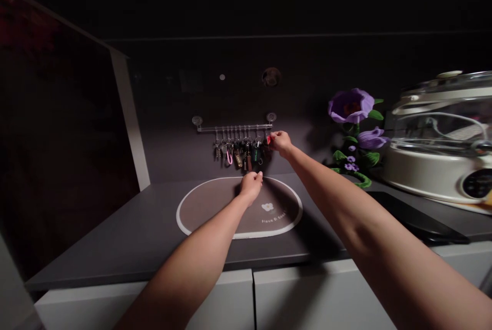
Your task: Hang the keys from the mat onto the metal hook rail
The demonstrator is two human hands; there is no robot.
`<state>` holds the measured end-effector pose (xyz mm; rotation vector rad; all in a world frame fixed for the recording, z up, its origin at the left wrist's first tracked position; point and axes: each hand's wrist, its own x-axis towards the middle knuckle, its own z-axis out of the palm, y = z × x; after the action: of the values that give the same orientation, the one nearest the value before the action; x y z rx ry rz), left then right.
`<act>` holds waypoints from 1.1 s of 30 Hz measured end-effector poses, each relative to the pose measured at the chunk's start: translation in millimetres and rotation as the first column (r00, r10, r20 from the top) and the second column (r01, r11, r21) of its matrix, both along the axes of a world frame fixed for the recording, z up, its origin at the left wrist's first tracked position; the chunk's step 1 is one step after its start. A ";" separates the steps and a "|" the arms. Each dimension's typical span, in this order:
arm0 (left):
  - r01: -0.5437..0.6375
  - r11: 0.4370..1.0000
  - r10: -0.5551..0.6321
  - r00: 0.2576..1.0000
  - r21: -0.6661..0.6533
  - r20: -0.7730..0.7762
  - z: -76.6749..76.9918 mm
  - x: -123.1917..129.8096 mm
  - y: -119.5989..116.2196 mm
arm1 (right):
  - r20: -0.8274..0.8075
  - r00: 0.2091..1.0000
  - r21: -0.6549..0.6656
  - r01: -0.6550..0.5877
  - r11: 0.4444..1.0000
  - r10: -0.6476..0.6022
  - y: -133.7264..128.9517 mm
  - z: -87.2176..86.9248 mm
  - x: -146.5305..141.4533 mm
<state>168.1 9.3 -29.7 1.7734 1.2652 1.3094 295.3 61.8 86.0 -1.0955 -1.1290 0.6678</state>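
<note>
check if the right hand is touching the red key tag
Touching: the head view shows the right hand with its fingers on the red key tag.

From head height, the view looks over the person's left forearm [192, 248] and right forearm [365, 217], facing forward and down across a grey countertop [126, 238] toward a wall-mounted key rail [234, 128] at its far side, close by; white cabinet doors [307, 294] fill the near edge, and a white cooker [434, 156] is cut off at right
</note>
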 end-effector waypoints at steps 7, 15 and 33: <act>0.012 1.000 -0.011 1.000 -0.027 0.026 -3.0 0.6 2.6 | -0.032 0.998 -0.013 -0.054 0.998 0.054 4.1 -10.2 2.8; 0.020 0.998 -0.016 0.997 -0.055 0.074 -7.6 0.5 9.8 | -0.038 0.997 -0.008 -0.066 0.998 0.066 0.2 -18.9 2.6; 0.201 0.977 -0.188 0.972 -0.077 0.144 41.0 -51.4 -49.7 | 0.021 0.990 0.015 -0.140 0.990 0.140 -97.9 -54.7 -22.6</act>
<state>116.7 -40.5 11.3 1.6687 1.0319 1.2189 272.7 -36.1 31.2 -1.0178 -1.2346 0.7576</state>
